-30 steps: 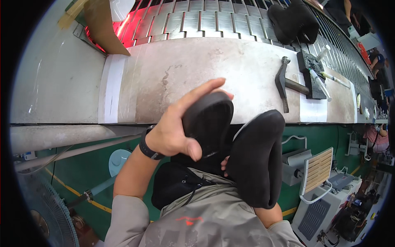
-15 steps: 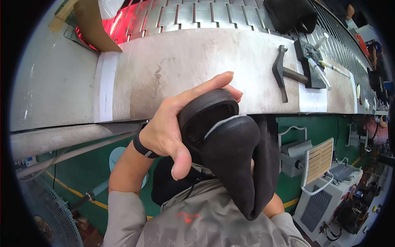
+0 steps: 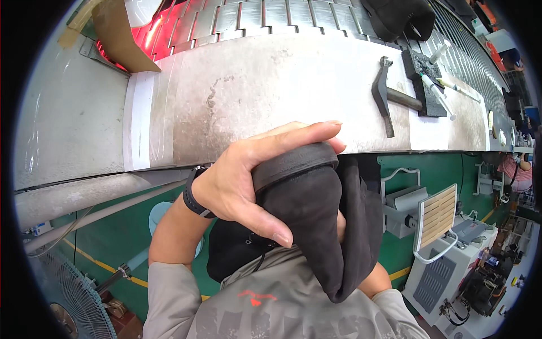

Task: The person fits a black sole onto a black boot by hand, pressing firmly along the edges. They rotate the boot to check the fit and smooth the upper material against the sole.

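A dark soft boot upper (image 3: pixel 307 206) is held in front of my chest, its toe end toward the bench and its shaft folded back on the right. The black rubber sole (image 3: pixel 296 164) sits over the toe end, its raised rim close against it. My left hand (image 3: pixel 228 181) is closed round the sole, fingers across the outer face and thumb along the upper's left side. My right hand (image 3: pixel 341 227) grips the boot from behind and below; only a bit of skin shows in the fold, and the rest is hidden.
Ahead lies a pale workbench (image 3: pixel 248 85) with a metal conveyor (image 3: pixel 282 17) behind it. A hammer (image 3: pixel 387 96), a black block (image 3: pixel 420 73) and syringes (image 3: pixel 437 93) lie to the right. Another dark boot (image 3: pixel 398 20) is on the conveyor. A fan (image 3: pixel 73 294) stands lower left.
The sole has swung from standing apart, its hollow inside and the upper's pale edge showing, to lying over the toe. My left thumb has moved right onto the upper.
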`<state>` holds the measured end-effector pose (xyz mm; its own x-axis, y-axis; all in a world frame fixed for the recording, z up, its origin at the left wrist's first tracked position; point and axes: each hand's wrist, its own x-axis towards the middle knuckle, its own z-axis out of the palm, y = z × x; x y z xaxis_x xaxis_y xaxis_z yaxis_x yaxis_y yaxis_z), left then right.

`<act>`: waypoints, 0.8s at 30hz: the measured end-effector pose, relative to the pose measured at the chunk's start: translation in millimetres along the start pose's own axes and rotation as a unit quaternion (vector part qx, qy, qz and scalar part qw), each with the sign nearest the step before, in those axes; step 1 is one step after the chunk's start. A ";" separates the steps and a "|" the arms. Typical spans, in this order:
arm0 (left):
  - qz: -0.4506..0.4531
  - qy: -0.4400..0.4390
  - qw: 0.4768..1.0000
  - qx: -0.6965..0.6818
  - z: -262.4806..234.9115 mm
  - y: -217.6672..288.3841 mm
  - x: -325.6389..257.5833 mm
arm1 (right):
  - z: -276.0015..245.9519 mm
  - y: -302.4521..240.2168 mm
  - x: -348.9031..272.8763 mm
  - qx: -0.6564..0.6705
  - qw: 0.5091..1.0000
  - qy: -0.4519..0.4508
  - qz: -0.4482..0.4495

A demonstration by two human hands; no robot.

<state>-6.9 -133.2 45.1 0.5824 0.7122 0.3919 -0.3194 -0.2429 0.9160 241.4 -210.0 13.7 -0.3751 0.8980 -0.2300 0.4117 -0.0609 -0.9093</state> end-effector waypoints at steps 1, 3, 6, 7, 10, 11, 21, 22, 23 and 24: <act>0.001 -0.002 1.000 0.000 -0.8 -0.4 0.5 | -0.6 0.3 0.7 0.000 1.000 -0.001 0.001; 0.003 -0.005 1.000 -0.001 -1.6 -1.9 0.7 | -0.6 0.2 1.5 0.000 1.000 -0.003 0.003; 0.005 0.001 1.000 -0.013 -1.7 -2.8 0.0 | -0.4 -0.7 2.0 0.000 1.000 -0.006 0.002; 0.005 0.001 1.000 -0.012 -1.9 -2.7 0.2 | -0.9 -0.4 2.0 0.000 1.000 -0.007 0.002; 0.007 -0.001 1.000 -0.013 -2.5 -1.8 1.2 | -0.7 -0.8 1.7 0.001 1.000 -0.009 0.002; 0.008 -0.002 1.000 -0.013 -2.5 -1.4 1.6 | -1.3 -0.7 2.3 0.001 1.000 -0.009 0.002; -0.001 0.005 0.999 -0.039 0.1 -2.4 1.9 | -1.7 -0.9 1.5 0.001 1.000 -0.016 0.002; -0.003 0.006 0.999 -0.038 0.2 -2.3 2.0 | -1.4 -0.9 1.3 0.001 1.000 -0.016 0.002; -0.005 0.007 0.999 -0.036 0.2 -2.2 2.0 | -1.3 -1.1 0.9 0.001 1.000 -0.017 0.002; -0.005 0.007 0.999 -0.036 -0.1 -1.8 2.2 | -1.2 -1.2 0.6 0.000 1.000 -0.018 0.002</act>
<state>-5.1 -131.1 44.3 0.5754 0.7241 0.3804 -0.3671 -0.1869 0.9112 241.7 -208.9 15.1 -0.4022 0.8818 -0.2464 0.4141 -0.0649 -0.9079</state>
